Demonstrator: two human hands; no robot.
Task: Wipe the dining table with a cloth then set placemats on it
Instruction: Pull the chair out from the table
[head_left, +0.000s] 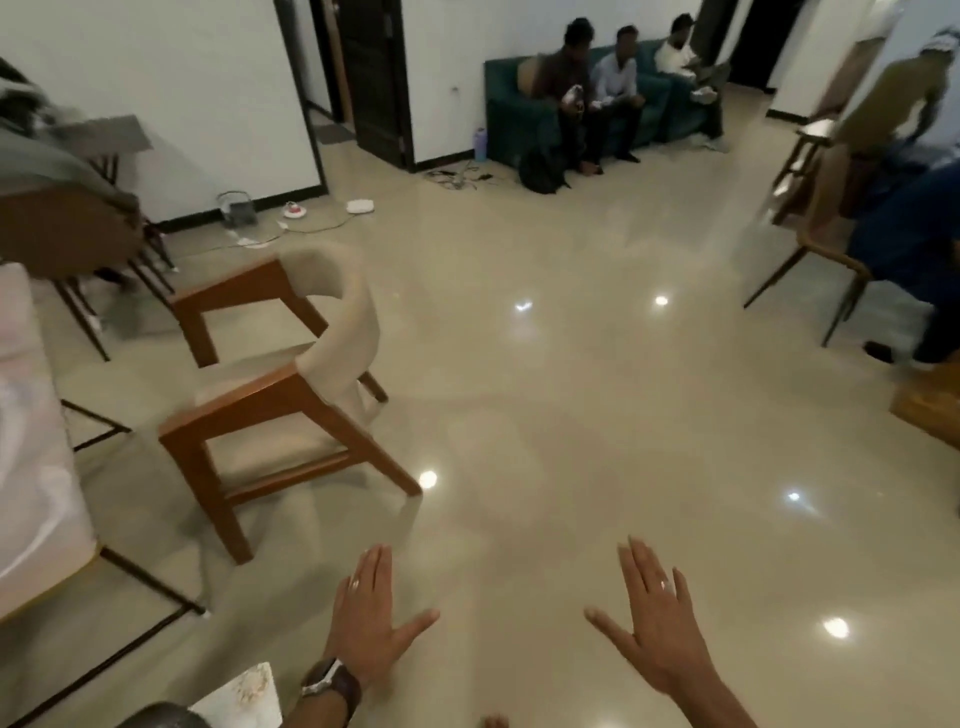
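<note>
Hovering: both hands (511, 629) flat, empty | table (244, 693) corner cropped, blurred

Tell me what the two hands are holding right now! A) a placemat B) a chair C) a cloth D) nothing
D: the left hand and the right hand are both spread flat with straight fingers over the shiny floor, holding nothing.
</note>
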